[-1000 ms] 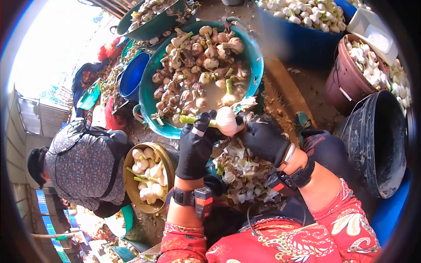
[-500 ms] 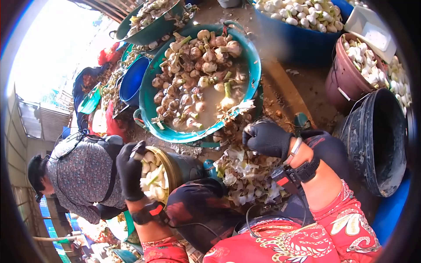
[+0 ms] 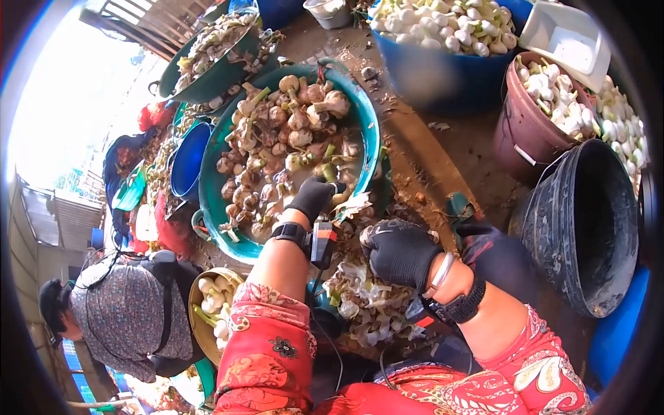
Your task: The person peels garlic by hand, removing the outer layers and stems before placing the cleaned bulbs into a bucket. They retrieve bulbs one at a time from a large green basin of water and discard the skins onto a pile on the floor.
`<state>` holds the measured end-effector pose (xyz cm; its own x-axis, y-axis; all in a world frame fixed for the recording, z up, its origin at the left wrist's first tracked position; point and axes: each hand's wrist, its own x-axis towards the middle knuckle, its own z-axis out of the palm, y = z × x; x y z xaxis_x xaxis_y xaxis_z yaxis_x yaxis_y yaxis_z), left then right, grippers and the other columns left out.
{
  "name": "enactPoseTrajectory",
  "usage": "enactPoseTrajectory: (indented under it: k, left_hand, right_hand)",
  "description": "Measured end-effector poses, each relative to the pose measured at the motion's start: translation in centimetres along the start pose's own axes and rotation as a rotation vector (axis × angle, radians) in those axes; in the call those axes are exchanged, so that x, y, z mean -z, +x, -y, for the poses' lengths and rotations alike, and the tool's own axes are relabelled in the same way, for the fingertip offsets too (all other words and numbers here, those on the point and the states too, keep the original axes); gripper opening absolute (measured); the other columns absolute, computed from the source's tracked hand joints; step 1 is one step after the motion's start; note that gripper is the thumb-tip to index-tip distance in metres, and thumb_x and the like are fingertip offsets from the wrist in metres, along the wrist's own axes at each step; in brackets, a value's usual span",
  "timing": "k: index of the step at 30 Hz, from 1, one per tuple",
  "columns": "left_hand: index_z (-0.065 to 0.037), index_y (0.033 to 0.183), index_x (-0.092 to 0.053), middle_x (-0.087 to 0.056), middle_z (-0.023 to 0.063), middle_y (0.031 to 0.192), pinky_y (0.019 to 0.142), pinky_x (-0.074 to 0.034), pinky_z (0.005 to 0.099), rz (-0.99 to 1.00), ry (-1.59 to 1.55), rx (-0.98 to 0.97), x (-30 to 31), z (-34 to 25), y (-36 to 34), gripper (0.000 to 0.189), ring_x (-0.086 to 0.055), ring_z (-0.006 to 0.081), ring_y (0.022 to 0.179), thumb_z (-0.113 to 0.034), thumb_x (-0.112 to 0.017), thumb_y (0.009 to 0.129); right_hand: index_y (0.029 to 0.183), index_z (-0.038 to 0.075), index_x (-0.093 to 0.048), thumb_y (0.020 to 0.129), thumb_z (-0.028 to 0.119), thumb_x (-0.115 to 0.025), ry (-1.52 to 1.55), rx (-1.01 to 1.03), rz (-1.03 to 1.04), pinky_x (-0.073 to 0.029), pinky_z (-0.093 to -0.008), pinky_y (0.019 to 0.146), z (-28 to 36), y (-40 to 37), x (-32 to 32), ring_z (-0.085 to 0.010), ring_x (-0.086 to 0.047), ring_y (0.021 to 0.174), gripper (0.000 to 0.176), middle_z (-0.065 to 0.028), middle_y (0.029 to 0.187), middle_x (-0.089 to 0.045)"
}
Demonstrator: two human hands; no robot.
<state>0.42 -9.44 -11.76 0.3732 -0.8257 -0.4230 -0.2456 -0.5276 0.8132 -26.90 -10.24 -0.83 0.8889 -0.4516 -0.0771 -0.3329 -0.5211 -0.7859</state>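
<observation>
A wide teal basin holds muddy water and several unpeeled garlic bulbs with green stems. My left hand, in a black glove, reaches into the basin's near side with its fingers curled down among the bulbs; whether it grips one is hidden. My right hand, also in a black glove, is closed in a fist over a heap of garlic peelings in front of me. A yellow bowl of peeled white garlic sits at my lower left.
A person in a patterned shirt crouches at the left. A blue tub and a maroon bucket hold white garlic; a black bucket stands at the right. A blue bucket and a green basin lie beyond.
My left hand held a peeled bulb, moved it to the yellow bowl at the left, and now reaches into the teal basin. My right fist stayed over the peelings.
</observation>
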Motion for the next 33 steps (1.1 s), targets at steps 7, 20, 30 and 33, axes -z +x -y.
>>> enactPoseTrajectory:
  k: [7, 20, 30, 33]
  left_hand:
    - [0.0, 0.104, -0.065, -0.063, 0.0037, 0.082, 0.071, -0.048, 0.0264, -0.084, -0.003, -0.028, 0.2, -7.0, -7.0, 0.027, -0.06, 0.0115, 0.079, -0.017, -0.064, 0.083]
    - [0.001, 0.11, -0.062, -0.062, 0.0034, 0.086, 0.068, -0.046, 0.0231, -0.237, -0.576, -0.352, -3.7, -7.7, -20.2, 0.027, -0.058, 0.0102, 0.073, -0.017, -0.057, 0.091]
    - [0.002, 0.102, -0.064, -0.065, 0.0044, 0.082, 0.063, -0.047, 0.0238, -0.218, -0.702, -0.237, -3.0, -7.7, -20.3, 0.02, -0.06, 0.0103, 0.069, -0.013, -0.06, 0.088]
    - [0.003, 0.098, -0.064, -0.065, 0.0058, 0.082, 0.062, -0.049, 0.0252, -0.217, -0.676, -0.24, -3.1, -7.6, -20.4, 0.017, -0.061, 0.0117, 0.07, -0.01, -0.061, 0.086]
  right_hand:
    - [0.101, 0.002, -0.064, 0.07, 0.029, -0.06, -0.073, 0.02, 0.18, -0.047, -0.0424, 0.085, -0.2, -0.3, 1.0, -0.0356, -0.061, 0.095, 0.042, -0.0216, 0.097, -0.063]
    - [0.136, 0.002, -0.039, 0.071, 0.004, -0.074, 0.724, 0.21, -0.223, -0.04, -0.0308, 0.098, 1.7, -0.1, -1.6, -0.0174, -0.051, 0.114, 0.074, -0.0116, 0.13, -0.051]
    - [0.138, -0.001, -0.035, 0.074, -0.002, -0.072, 1.29, 0.052, -0.085, -0.043, -0.03, 0.096, 1.3, 0.7, -2.6, -0.0154, -0.052, 0.11, 0.073, -0.0101, 0.127, -0.051]
    - [0.138, 0.0, -0.035, 0.079, -0.001, -0.067, 1.235, 0.054, -0.114, -0.046, -0.0297, 0.092, 1.2, 0.7, -2.5, -0.0146, -0.053, 0.108, 0.068, -0.0095, 0.125, -0.052]
